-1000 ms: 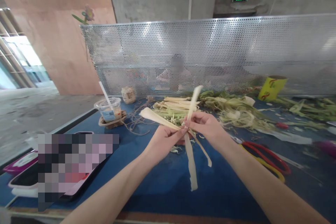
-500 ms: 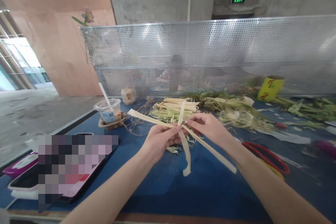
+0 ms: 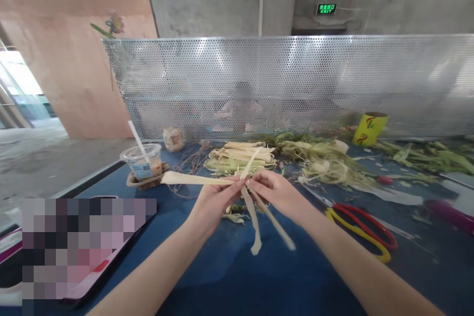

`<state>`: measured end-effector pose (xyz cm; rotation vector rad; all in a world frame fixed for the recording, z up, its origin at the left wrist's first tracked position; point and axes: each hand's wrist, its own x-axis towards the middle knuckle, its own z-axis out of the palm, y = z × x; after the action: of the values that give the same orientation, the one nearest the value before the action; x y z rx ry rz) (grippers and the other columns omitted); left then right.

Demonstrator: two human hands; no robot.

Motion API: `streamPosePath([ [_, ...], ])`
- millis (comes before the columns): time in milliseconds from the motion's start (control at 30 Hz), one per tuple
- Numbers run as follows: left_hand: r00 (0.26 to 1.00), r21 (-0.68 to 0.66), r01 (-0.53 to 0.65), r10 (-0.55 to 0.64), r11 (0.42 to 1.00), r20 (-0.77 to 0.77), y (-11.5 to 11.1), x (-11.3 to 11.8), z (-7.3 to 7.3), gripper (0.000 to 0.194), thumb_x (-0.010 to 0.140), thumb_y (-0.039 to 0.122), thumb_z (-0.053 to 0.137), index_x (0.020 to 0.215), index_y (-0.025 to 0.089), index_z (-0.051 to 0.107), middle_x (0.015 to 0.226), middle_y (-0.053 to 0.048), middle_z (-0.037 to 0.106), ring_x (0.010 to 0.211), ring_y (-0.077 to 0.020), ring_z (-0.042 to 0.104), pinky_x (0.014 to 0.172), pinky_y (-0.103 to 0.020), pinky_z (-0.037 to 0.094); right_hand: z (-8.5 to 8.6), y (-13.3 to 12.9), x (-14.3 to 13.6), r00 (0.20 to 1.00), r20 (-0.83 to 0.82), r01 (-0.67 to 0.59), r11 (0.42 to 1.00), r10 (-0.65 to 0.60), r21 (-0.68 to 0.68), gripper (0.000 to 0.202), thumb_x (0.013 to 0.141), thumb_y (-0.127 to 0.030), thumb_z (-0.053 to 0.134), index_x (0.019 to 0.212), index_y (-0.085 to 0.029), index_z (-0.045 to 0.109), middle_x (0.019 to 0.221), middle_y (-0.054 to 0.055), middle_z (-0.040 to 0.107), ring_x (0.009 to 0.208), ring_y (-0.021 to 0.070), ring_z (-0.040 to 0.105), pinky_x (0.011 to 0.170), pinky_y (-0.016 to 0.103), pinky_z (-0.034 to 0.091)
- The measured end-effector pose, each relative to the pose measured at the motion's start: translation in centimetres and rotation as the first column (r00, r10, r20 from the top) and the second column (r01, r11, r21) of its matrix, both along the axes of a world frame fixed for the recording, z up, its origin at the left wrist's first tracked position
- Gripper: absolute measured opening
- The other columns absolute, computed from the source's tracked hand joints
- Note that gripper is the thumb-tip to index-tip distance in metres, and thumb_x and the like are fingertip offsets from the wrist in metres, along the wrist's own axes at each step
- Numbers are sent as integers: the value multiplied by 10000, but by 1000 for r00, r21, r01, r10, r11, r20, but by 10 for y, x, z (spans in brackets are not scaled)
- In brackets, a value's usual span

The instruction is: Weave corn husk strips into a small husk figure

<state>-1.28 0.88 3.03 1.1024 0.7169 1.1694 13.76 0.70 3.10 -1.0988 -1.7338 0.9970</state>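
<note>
Several pale, flat husk strips (image 3: 253, 217) cross one another between my hands, above the blue table. My left hand (image 3: 218, 200) pinches them near the crossing, and one strip (image 3: 192, 178) sticks out to the left past it. My right hand (image 3: 272, 190) is closed on the strips just right of the crossing, with thumb and forefinger together. Two loose ends hang down toward the table's front, and a short end points up. The fingertips hide the crossing itself. Behind the hands lies a stack of pale and green husks (image 3: 246, 155).
Red and yellow scissors (image 3: 365, 229) lie at the right. A lidded cup (image 3: 142, 163) with a straw stands left. Green husks (image 3: 326, 158), a yellow roll (image 3: 370, 128) and a perforated metal screen (image 3: 222, 64) are behind; a blurred person shows through the screen.
The left strip has swung level, and the lower right strip now points more steeply down. Both hands have shifted slightly left in view. The scissors show more fully.
</note>
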Motion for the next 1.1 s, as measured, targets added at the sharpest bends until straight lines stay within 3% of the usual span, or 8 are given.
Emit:
streamPosePath([
  [200, 1000, -20, -5, 5, 1000, -13, -1, 2, -3, 196, 653, 223, 678, 814, 112, 692, 783, -58, 704, 751, -136, 634, 783, -234, 478, -2, 3, 5, 998, 57, -13, 999, 10, 41, 167, 742, -320, 538, 695, -160, 522, 619, -10, 543, 540, 96, 495, 503, 212, 363],
  [333, 1000, -52, 14, -14, 999, -2, 2, 3, -6, 203, 649, 224, 683, 810, 101, 687, 798, -70, 703, 750, -150, 645, 772, -248, 493, -3, 0, 5, 930, 306, 120, 954, -205, 276, 114, 746, -290, 530, 703, -186, 514, 554, -31, 500, 500, 104, 455, 464, 215, 329],
  [567, 995, -161, -66, 77, 985, 61, 7, 0, -4, 167, 601, 195, 718, 728, 93, 680, 649, -71, 693, 613, -139, 648, 605, -211, 524, -1, -4, 4, 736, 505, -209, 558, -450, 803, 116, 798, -207, 489, 904, -188, 533, 917, 72, 560, 853, 188, 493, 751, 328, 382],
  [733, 992, -176, -87, 102, 980, 76, 7, 1, -3, 103, 616, 173, 702, 673, 92, 674, 570, -39, 664, 507, -95, 609, 486, -151, 492, -9, -4, 0, 788, 456, -258, 451, -413, 855, 97, 813, -230, 473, 812, -221, 570, 906, 47, 533, 864, 163, 472, 783, 311, 382],
  [800, 993, -176, -71, 87, 982, 85, 6, 0, -1, 97, 616, 164, 700, 677, 92, 676, 571, -33, 662, 498, -82, 601, 483, -134, 484, -12, -6, -4, 850, 403, -213, 479, -339, 852, 97, 800, -196, 478, 803, -222, 571, 923, 49, 522, 889, 157, 474, 799, 311, 392],
  [900, 992, -164, -38, 57, 986, 111, 5, -1, 1, 89, 594, 125, 707, 665, 80, 677, 631, -45, 679, 545, -94, 618, 511, -140, 498, -14, -7, -10, 960, 188, -6, 653, -209, 757, 76, 756, -160, 506, 751, -213, 561, 926, 49, 509, 914, 160, 493, 787, 315, 429],
  [1000, 988, -165, -63, 85, 984, 128, 5, -2, 1, 107, 588, 79, 699, 693, 72, 683, 739, -73, 702, 678, -140, 652, 656, -197, 536, -14, -5, -12, 983, -105, 180, 885, -149, 430, 42, 747, -223, 519, 750, -194, 550, 885, 58, 539, 858, 173, 547, 688, 305, 485],
  [1100, 994, -176, -55, 70, 983, 82, 6, -2, -2, 156, 597, 76, 693, 752, 67, 685, 799, -100, 706, 767, -180, 657, 766, -261, 531, -14, 1, -11, 940, -315, 151, 988, -131, 40, 146, 738, -319, 536, 784, -181, 549, 788, 41, 586, 722, 167, 589, 590, 295, 510],
])
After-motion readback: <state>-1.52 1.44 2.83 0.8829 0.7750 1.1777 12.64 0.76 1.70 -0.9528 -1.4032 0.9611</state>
